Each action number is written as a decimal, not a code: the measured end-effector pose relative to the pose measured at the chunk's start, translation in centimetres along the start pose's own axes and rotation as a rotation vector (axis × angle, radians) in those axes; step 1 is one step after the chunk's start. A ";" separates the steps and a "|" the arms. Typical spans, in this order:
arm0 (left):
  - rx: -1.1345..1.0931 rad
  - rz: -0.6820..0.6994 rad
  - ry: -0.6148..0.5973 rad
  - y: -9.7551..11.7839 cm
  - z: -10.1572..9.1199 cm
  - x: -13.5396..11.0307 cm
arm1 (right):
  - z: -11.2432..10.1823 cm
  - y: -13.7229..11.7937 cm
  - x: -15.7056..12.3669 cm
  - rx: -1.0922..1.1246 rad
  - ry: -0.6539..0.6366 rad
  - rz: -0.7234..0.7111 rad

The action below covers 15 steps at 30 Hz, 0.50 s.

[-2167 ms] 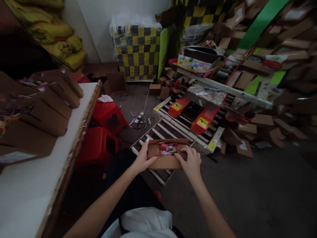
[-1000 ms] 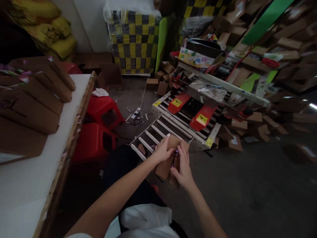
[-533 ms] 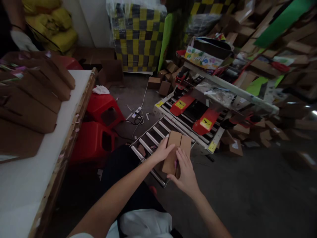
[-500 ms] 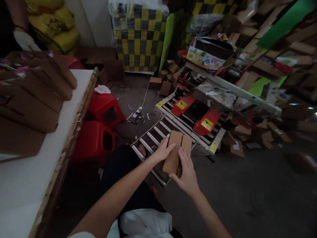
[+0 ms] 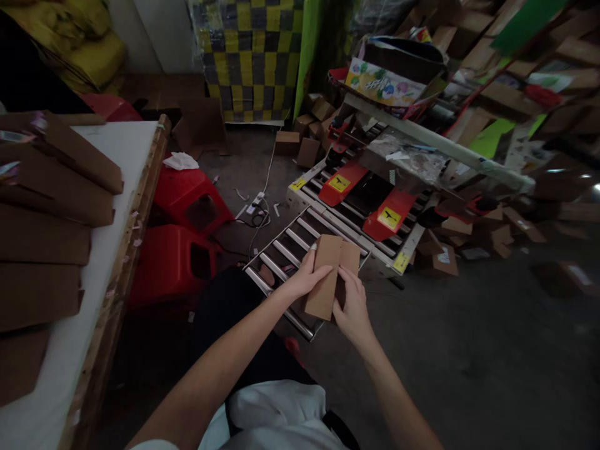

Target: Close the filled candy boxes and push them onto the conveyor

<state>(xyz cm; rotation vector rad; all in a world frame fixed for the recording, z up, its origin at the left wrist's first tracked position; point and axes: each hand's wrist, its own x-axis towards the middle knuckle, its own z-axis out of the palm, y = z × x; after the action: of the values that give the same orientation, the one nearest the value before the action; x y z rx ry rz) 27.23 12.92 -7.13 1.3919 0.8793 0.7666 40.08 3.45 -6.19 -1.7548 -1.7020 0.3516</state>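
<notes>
Head view: both hands clasp one small cardboard box (image 5: pixel 328 275) over the near end of the roller conveyor (image 5: pixel 281 256); the left hand (image 5: pixel 304 281) grips its left side, and the right hand (image 5: pixel 351 306) is closed on its right flap. Two red plastic stools (image 5: pixel 182 231) stand between the conveyor and the bench (image 5: pixel 117 187), which carries a row of folded cardboard boxes (image 5: pixel 47 206). Beyond the conveyor sits a carton-sealing machine (image 5: pixel 370 200) with two red guards, among loose cartons.
</notes>
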 end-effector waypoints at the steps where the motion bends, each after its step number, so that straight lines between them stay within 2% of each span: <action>1: 0.035 0.013 0.013 -0.1 0.1 0.1 | -0.4 0.1 -0.1 0.034 -0.045 -0.014; 4: 0.115 0.021 0.068 -0.7 0.3 0.3 | -1.7 0.2 -0.4 0.079 -0.249 -0.085; 7: 0.138 0.002 0.105 -1.2 0.5 0.3 | -2.0 -0.6 -0.8 -0.117 -0.396 -0.145; 10: 0.081 -0.010 0.121 -1.3 0.5 0.5 | -1.0 -1.7 -1.1 -0.332 -0.346 -0.155; 12: -0.001 -0.033 0.160 -1.5 0.5 0.4 | -0.1 -1.6 -0.2 -0.388 -0.305 -0.186; 15: -0.108 -0.148 0.274 -2.3 0.3 -1.2 | 0.1 0.6 4.1 -0.418 -0.274 -0.227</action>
<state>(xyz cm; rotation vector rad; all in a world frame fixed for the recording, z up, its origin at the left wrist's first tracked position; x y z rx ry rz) 26.76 11.64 -9.37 1.1286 1.1238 0.8902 40.97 7.41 -5.60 -1.8344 -2.2796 0.1446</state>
